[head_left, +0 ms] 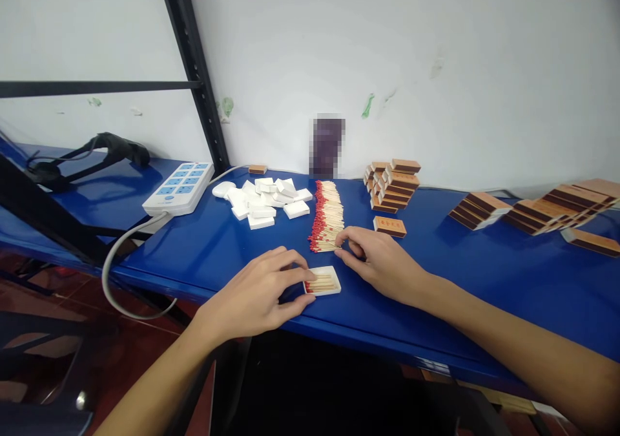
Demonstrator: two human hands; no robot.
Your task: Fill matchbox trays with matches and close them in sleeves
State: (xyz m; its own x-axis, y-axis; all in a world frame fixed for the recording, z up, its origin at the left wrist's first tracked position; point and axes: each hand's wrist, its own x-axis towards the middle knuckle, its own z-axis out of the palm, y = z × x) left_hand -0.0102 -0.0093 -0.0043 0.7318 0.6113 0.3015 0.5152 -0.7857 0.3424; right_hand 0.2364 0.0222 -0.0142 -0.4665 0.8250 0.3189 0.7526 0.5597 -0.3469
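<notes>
My left hand (pixel 264 290) holds the left end of a small white matchbox tray (pixel 338 282), its fingertips over the inside and its thumb along the near side. Several red-headed matches (pixel 323 285) lie in the tray, heads to the left. At the near end of a long pile of matches (pixel 329 210) is my right hand (pixel 380 261), its thumb and forefinger closing on the bare ends of matches there. How many are between those fingers is hidden. Behind my right hand lies a single closed matchbox (pixel 390 227).
White empty trays (pixel 261 203) are heaped left of the pile. Stacked matchbox sleeves (pixel 394 184) stand near the wall, with more matchboxes (pixel 547 210) at the right. A power strip (pixel 180 189) and its cable (pixel 109 261) lie left, beside a black shelf post (pixel 194 61).
</notes>
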